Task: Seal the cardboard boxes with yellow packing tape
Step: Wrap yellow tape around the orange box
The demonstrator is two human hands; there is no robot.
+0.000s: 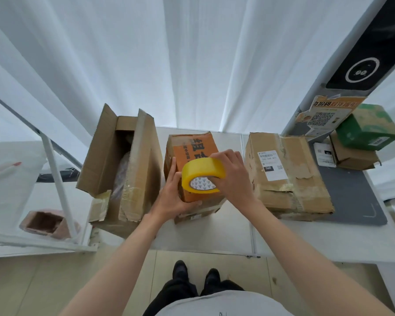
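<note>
Gripping the round roll of yellow packing tape (202, 175) from the right, the right hand (232, 176) has its fingers curled over the roll's outer band and its thumb hooked into the white printed core. That roll sits tilted on its edge over the near top of the small orange-printed cardboard box (193, 153), which stands in the middle of the white table (306, 236). Against the box's left side and near corner lies the left hand (172, 197), fingers wrapped around the cardboard and thumb pointing up along the left edge, just beside the tape. Both forearms reach forward from the bottom of the view, bare to the elbow.

At the left, 1 tall brown cardboard box (123, 169) stands with its flaps raised; something wrapped in clear plastic shows inside, but what it is cannot be told. To the right of the orange box, 1 flat, worn brown cardboard box (292, 176) with a white shipping label (273, 165) lies closed, its near end on a grey mat (351, 197). Farther right, a green cardboard box (367, 128) is stacked on a smaller brown box (354, 158); their contents are hidden.
</note>
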